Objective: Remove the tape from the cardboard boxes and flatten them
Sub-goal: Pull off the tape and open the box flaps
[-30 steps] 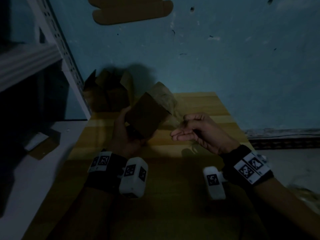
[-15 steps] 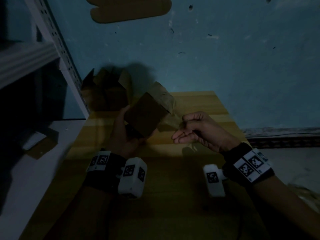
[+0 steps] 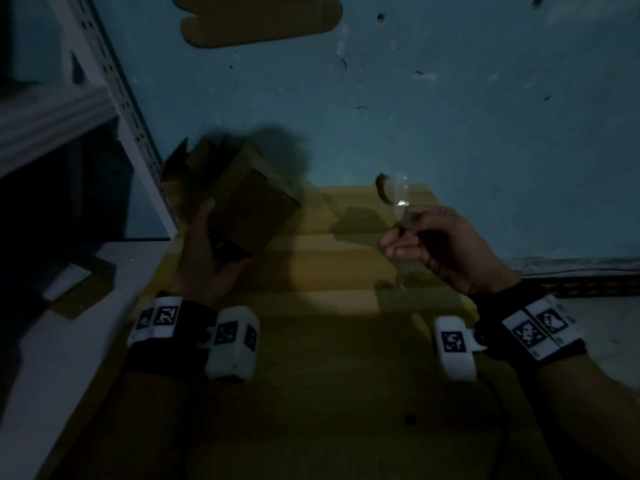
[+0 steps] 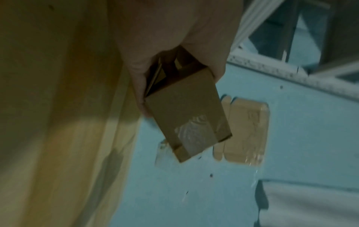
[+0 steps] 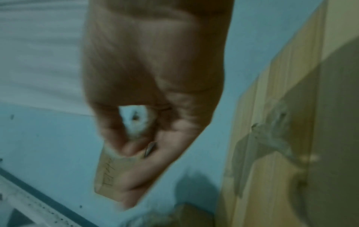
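Observation:
A small brown cardboard box (image 3: 252, 206) is up off the wooden table (image 3: 311, 341), and my left hand (image 3: 221, 251) grips its lower end. In the left wrist view a patch of clear tape (image 4: 194, 133) still clings to the far end of the box (image 4: 184, 107). My right hand (image 3: 398, 233) is to the right of the box and apart from it. It pinches a strip of clear tape (image 3: 394, 192) that stands up from the fingers, free of the box. In the right wrist view the thumb and forefinger of the right hand (image 5: 134, 147) are closed together on the tape.
A second box with open flaps (image 3: 194, 164) stands at the table's far left corner. A flattened cardboard piece (image 3: 259, 19) lies on the blue surface beyond the table. A white metal shelf rack (image 3: 114, 88) and a grey ledge (image 3: 69, 341) border the table's left side.
My right hand has pulled the tape strip off the box and moved right and up with it. My left hand has swung the box to the left.

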